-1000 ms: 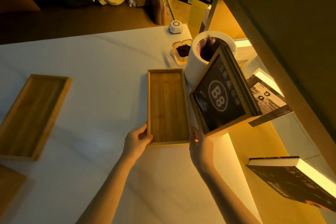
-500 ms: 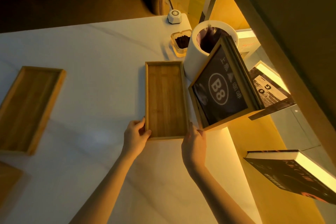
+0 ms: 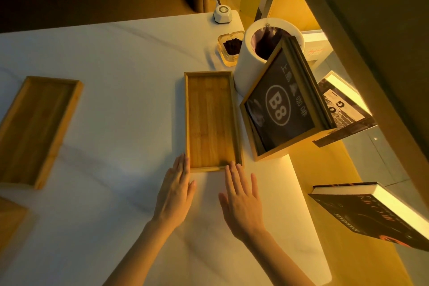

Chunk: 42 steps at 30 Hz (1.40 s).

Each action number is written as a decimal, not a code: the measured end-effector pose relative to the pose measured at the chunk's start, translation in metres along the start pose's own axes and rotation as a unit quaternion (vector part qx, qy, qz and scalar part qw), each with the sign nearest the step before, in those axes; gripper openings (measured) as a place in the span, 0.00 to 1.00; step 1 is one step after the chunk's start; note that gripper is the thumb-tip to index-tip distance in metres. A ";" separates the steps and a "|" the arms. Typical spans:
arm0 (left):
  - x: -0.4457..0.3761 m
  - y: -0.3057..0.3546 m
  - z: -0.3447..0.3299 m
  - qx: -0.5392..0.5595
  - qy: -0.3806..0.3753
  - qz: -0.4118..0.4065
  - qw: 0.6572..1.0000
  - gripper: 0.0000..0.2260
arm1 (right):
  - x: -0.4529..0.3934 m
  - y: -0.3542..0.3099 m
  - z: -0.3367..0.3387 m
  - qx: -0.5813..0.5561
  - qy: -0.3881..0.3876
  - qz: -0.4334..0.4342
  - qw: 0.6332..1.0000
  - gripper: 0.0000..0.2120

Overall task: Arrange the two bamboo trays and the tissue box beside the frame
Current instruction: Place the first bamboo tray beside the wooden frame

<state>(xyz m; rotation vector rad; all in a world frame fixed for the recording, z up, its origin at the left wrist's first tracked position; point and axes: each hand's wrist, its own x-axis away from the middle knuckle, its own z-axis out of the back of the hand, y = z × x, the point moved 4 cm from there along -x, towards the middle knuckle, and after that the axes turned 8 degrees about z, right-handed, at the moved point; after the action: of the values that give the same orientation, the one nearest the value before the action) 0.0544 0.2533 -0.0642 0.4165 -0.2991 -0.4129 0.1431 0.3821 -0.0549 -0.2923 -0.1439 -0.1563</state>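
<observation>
Where cropped, perhaps tissue box (image 3: 10, 220)

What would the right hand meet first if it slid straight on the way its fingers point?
Most likely the near end of the bamboo tray: the right hand lies flat, open, its fingertips right at that rim.

Lying on the white table (image 3: 116, 58): one bamboo tray (image 3: 212, 121) beside the frame (image 3: 282, 109), another tray (image 3: 34, 130) far left, an ashtray (image 3: 231, 47), white cylinder (image 3: 253, 62), small white device (image 3: 222, 14), possibly a wooden corner (image 3: 10, 218) near left.
</observation>
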 end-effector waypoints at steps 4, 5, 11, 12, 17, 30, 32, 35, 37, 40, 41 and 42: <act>-0.001 0.001 0.000 -0.008 -0.006 0.002 1.000 0.28 | 0.001 0.003 0.004 0.005 0.004 0.006 1.000 0.27; -0.001 0.002 -0.001 -0.009 -0.004 -0.001 1.000 0.28 | 0.001 0.004 0.003 0.003 0.003 0.005 1.000 0.27; 0.004 0.010 -0.009 0.002 -0.005 -0.009 1.000 0.28 | 0.003 0.018 -0.001 -0.012 -0.009 -0.006 1.000 0.27; 0.004 0.011 -0.011 0.003 -0.006 -0.007 1.000 0.28 | 0.004 0.020 -0.001 -0.013 -0.008 -0.005 1.000 0.27; 0.005 0.016 -0.016 0.014 -0.008 -0.014 1.000 0.28 | 0.005 0.028 0.001 -0.006 -0.005 -0.010 1.000 0.27; 0.006 0.020 -0.020 0.018 -0.032 -0.002 0.999 0.28 | 0.005 0.038 0.000 -0.020 -0.018 -0.007 1.000 0.27; 0.005 0.021 -0.018 0.013 -0.038 -0.001 0.999 0.27 | 0.005 0.036 0.000 -0.025 -0.019 -0.008 0.999 0.27; 0.002 0.021 -0.011 0.020 -0.038 -0.004 0.999 0.25 | 0.003 0.032 0.009 -0.024 0.007 -0.016 1.000 0.25; -0.001 0.021 -0.006 0.025 -0.052 -0.008 0.998 0.28 | 0.002 0.030 0.013 -0.013 0.029 -0.019 0.999 0.23; -0.004 0.019 -0.001 0.019 -0.078 -0.011 0.997 0.40 | 0.002 0.029 0.012 -0.019 0.028 -0.023 0.999 0.23; -0.005 0.019 0.000 0.021 -0.087 -0.006 0.996 0.42 | 0.001 0.030 0.011 -0.020 0.022 -0.022 0.999 0.23; -0.005 0.020 0.001 0.023 -0.093 0.000 0.995 0.42 | 0.001 0.029 0.011 -0.018 0.015 -0.023 0.999 0.23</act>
<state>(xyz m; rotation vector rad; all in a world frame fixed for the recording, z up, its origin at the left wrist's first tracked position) 0.0560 0.2715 -0.0551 0.4240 -0.4906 -0.4456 0.1477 0.4131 -0.0528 -0.3228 -0.1187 -0.2080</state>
